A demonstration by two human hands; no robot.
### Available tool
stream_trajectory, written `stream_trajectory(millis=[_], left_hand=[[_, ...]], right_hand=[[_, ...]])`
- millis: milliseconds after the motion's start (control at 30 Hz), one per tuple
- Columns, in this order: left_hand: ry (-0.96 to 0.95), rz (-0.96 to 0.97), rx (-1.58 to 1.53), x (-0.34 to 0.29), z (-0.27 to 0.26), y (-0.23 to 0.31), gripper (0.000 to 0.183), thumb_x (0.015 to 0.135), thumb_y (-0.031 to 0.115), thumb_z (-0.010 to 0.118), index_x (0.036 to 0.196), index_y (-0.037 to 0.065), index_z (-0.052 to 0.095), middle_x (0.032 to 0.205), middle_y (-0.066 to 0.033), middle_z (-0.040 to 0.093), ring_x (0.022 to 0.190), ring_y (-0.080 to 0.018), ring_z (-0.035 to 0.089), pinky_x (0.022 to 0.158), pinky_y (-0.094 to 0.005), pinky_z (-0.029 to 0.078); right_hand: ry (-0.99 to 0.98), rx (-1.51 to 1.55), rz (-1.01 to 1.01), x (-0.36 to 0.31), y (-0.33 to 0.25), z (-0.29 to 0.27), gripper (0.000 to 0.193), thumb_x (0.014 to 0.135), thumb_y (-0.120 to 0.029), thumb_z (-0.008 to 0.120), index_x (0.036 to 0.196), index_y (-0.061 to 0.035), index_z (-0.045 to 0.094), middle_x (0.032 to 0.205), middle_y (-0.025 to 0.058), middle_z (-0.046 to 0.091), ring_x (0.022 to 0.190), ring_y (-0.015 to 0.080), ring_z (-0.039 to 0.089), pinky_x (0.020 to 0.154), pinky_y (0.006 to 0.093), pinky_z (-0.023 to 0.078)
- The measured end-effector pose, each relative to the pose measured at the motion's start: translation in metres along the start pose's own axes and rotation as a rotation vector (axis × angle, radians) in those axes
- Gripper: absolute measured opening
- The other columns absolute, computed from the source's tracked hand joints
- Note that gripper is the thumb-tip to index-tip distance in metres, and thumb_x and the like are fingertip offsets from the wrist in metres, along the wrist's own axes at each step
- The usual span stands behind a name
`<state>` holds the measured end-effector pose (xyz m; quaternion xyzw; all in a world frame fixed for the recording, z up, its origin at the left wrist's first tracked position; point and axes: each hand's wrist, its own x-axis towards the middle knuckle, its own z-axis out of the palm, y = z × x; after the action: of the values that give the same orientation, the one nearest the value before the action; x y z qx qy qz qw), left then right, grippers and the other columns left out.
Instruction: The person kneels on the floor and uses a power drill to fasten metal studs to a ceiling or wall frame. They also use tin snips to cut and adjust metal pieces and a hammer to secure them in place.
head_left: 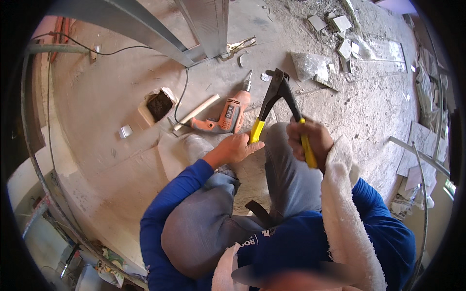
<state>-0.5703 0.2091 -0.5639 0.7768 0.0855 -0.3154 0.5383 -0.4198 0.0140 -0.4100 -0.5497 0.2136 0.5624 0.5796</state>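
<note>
Both hands are on a hand riveter (274,89) with a black head and yellow grips, its handles spread apart and its head pointing away from me. My left hand (234,148) is closed round the left yellow grip, with the thumb stretched along its end. Around the right grip, the fingers of my right hand (311,139) are wrapped. Just beyond my left hand an orange corded drill (228,115) lies on its side, its bit pointing away. Beside the drill is a hammer with a wooden handle (200,110).
Grey metal profiles (206,24) stand at the far side, with locking pliers (239,47) at their foot. Left of the drill is a square hole (160,105) in the floor. Broken tiles (341,23) and a plastic bag (309,65) lie on the dusty floor at right.
</note>
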Motion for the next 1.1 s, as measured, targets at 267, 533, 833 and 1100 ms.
stream_trajectory(millis=[267,533,833,1100], left_hand=[[0.247,0.011,0.042,-0.019,-0.019,-0.024,0.048,0.094,0.045,0.066,0.107,-0.001,0.063,0.093,-0.0204,0.070,0.085,-0.0351,0.068,0.076,-0.0426,0.051],[0.301,-0.044,-0.129,-0.022,-0.017,-0.039,0.042,0.094,0.037,0.069,0.110,-0.002,0.064,0.097,-0.0209,0.071,0.092,-0.0321,0.069,0.081,-0.0394,0.051],[0.286,-0.177,-0.322,-0.019,-0.022,-0.042,0.030,0.093,0.026,0.069,0.101,-0.002,0.063,0.076,-0.0085,0.065,0.066,-0.0156,0.064,0.062,-0.0325,0.050],[0.241,-0.210,-0.616,-0.025,-0.011,-0.049,0.023,0.096,0.021,0.067,0.102,0.000,0.063,0.078,-0.0041,0.064,0.064,-0.0087,0.059,0.058,-0.0256,0.047]], right_hand=[[0.598,-1.251,-0.552,0.121,-0.055,-0.079,0.038,0.092,-0.025,0.067,0.113,0.0037,0.056,0.090,0.0217,0.069,0.070,0.0348,0.067,0.064,0.0463,0.053],[1.028,-1.506,-1.001,0.224,-0.057,-0.097,0.050,0.088,-0.044,0.071,0.118,-0.0051,0.062,0.113,0.0237,0.059,0.107,0.0423,0.058,0.088,0.0489,0.049],[0.331,-0.118,-0.701,0.334,-0.059,-0.002,0.036,0.102,-0.034,0.060,0.114,-0.0001,0.066,0.073,0.0059,0.064,0.058,0.0118,0.060,0.052,0.0264,0.046],[0.461,-0.443,-1.098,0.372,-0.053,-0.011,0.026,0.099,-0.024,0.046,0.104,-0.0046,0.063,0.070,0.0069,0.060,0.053,0.0169,0.055,0.049,0.0298,0.043]])
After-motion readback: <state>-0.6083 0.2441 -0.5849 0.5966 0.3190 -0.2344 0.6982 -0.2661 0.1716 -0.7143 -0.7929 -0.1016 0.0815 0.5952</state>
